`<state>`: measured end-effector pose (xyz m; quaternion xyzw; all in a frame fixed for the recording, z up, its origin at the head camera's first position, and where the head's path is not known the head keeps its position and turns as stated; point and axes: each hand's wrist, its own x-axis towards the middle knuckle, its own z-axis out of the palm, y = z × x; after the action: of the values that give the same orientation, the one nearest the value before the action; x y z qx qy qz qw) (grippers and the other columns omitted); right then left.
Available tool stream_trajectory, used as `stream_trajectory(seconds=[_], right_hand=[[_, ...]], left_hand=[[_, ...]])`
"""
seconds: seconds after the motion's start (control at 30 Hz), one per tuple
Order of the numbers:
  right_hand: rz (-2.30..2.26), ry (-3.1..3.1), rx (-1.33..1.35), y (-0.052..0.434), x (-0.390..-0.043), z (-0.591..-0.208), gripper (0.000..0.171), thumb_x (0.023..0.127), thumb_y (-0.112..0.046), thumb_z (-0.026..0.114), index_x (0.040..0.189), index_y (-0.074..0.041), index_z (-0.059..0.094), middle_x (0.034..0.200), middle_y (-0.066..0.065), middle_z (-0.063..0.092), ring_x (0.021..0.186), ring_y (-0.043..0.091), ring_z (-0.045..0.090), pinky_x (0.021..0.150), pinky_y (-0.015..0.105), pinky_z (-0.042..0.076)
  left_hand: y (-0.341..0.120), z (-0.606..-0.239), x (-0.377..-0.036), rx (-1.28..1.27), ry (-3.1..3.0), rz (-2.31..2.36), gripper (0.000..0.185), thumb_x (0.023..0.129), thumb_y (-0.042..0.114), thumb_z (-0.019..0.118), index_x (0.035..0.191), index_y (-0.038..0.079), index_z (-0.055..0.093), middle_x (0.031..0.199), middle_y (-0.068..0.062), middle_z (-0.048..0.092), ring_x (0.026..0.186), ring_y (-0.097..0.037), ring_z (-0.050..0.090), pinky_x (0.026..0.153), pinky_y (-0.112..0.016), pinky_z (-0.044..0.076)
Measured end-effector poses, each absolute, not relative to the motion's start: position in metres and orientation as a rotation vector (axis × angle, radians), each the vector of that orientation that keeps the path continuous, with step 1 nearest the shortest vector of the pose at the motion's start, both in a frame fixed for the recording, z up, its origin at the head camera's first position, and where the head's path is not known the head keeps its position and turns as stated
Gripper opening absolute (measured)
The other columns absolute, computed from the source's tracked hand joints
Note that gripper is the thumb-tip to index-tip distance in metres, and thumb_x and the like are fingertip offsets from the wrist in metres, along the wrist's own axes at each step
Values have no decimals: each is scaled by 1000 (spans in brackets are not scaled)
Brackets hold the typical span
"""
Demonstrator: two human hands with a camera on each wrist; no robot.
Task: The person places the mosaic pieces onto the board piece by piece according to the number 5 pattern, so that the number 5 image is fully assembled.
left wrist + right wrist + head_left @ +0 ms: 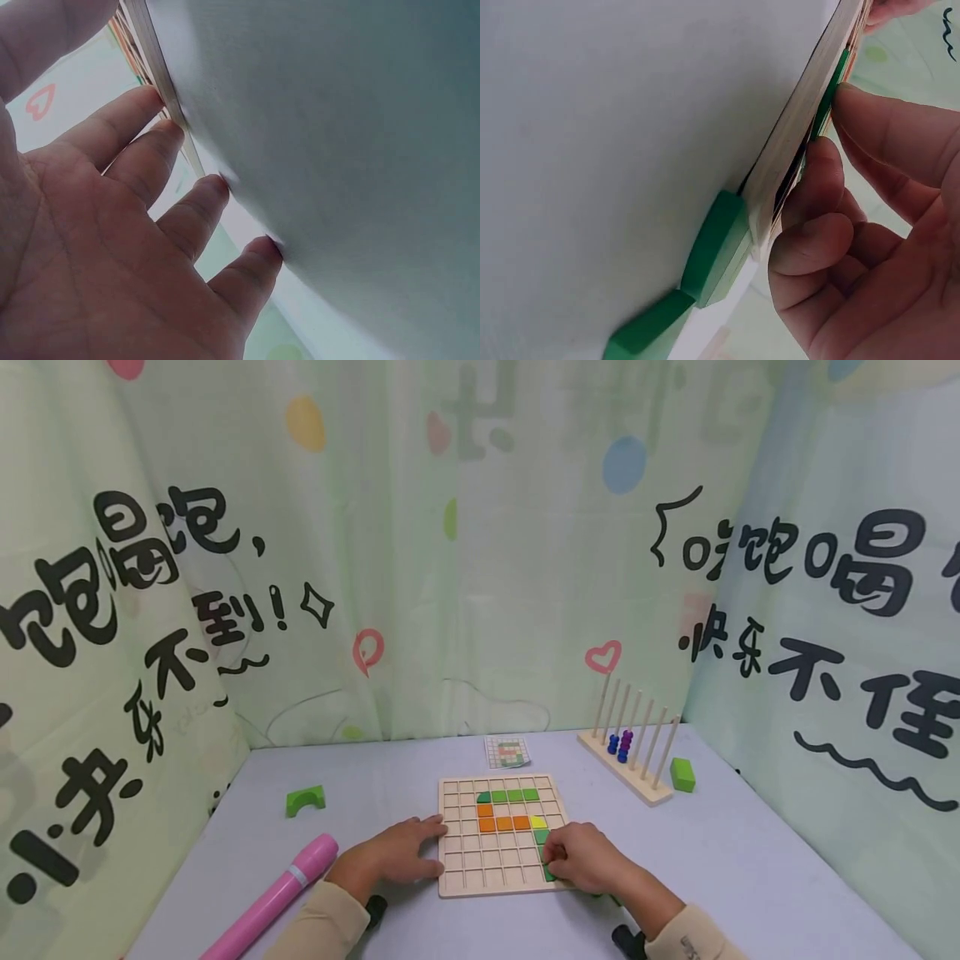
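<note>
A wooden grid board (491, 862) lies on the table with colored tiles set in it: a green row (512, 796), orange tiles (504, 824), a yellow one (537, 822) and a darker green column (541, 837) at the right. My left hand (401, 852) rests at the board's left edge, its fingers spread and fairly straight. Over the lower right of the board, my right hand (583, 858) pinches a green tile (829, 97) between thumb and curled index finger, low against the board. Loose green pieces (716, 247) lie by the board's near right edge, partly hidden by the hand.
A printed grid card (507, 752) lies behind the board. At the back right stands a wooden peg rack (633, 775) with blue and purple beads, beside a green block (682, 774). To the left are a green arch block (305, 800) and a long pink tube (273, 897).
</note>
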<state>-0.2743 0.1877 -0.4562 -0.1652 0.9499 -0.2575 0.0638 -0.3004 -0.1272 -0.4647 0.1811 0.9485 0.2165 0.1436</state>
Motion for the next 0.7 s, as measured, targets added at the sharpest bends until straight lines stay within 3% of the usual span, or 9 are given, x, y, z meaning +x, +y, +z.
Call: stream_trajectory(seconds=[0.3, 0.7], right_hand=[[-973, 2852, -385, 207, -278, -446, 4, 97, -8, 69, 94, -10, 70, 83, -3, 62, 82, 16, 54, 71, 29, 46], [-872, 2935, -188, 247, -278, -448, 10, 94, -3, 69, 97, -10, 74, 88, -3, 66, 84, 15, 56, 78, 35, 53]], left_hand=[[-126, -465, -300, 520, 2738, 627, 65, 89, 35, 76, 149, 16, 57, 164, 0, 44, 153, -39, 35, 122, -61, 32], [-125, -464, -300, 474, 2734, 617, 64, 90, 36, 76, 149, 18, 58, 164, 1, 44, 154, -38, 34, 122, -60, 31]])
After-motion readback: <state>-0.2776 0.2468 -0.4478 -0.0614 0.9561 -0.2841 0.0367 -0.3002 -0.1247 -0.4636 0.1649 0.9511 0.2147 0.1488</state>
